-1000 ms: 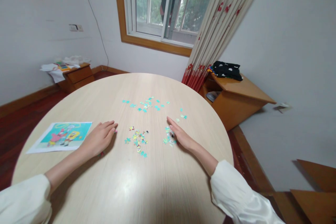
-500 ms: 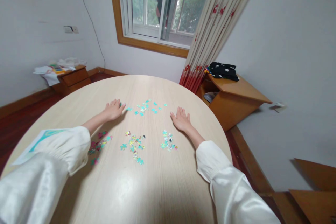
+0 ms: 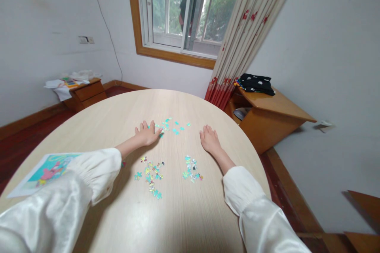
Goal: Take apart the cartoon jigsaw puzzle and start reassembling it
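My left hand (image 3: 147,133) is spread palm down over the left end of a loose group of turquoise jigsaw puzzle pieces (image 3: 176,131) at the far part of the table. Some pieces show at its fingertips and thumb. My right hand (image 3: 210,139) lies flat on the bare wood to the right of that group, fingers stretched out and touching none of the pieces. Nearer to me are a mixed yellow and turquoise pile of puzzle pieces (image 3: 152,173) in the middle and a smaller pile (image 3: 192,169) on the right. My left sleeve hides most of another pile with pink pieces.
A printed picture sheet (image 3: 49,172) lies on the round table (image 3: 178,221) at the left, partly under my left sleeve. Beyond the table stand a small drawer cabinet (image 3: 89,91) at left and a wooden cabinet (image 3: 279,104) with black cloth (image 3: 257,84) at right.
My left hand has moved right, onto the turquoise pieces, and its sleeve now covers most of the pink pile. My right hand has shifted slightly right, its fingers closer together. More of the picture sheet shows.
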A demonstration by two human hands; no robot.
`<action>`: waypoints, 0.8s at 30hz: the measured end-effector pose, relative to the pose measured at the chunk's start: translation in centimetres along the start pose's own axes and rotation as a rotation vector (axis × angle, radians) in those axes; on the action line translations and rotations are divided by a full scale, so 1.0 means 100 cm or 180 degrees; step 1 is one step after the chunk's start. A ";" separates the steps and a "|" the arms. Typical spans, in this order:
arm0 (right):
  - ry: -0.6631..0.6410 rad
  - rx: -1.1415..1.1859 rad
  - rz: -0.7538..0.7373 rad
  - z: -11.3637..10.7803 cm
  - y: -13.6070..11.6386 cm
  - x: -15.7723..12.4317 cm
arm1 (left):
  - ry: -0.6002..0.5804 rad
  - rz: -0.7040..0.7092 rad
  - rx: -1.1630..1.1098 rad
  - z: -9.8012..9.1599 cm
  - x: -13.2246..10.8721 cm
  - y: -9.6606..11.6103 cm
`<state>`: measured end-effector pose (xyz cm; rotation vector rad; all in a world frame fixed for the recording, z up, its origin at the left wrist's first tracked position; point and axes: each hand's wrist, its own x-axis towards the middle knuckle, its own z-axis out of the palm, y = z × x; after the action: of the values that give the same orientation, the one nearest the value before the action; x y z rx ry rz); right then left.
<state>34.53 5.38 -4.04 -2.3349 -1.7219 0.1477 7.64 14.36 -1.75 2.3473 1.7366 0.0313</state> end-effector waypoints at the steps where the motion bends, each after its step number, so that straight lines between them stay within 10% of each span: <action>1: 0.0008 0.0052 -0.0009 0.000 0.002 0.001 | 0.0014 -0.0017 -0.0019 0.000 0.000 0.002; 13: -0.0101 0.0081 -0.0025 -0.043 0.013 0.011 | 0.0330 0.0352 -0.0231 -0.041 -0.031 -0.081; 24: -0.0024 0.0073 -0.0393 -0.025 -0.068 0.020 | 0.0780 0.0752 0.0075 0.014 -0.130 -0.116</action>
<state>29.36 8.87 0.22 -2.2070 -1.8518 0.1537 -6.97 5.08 -3.82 2.6477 1.5519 0.3522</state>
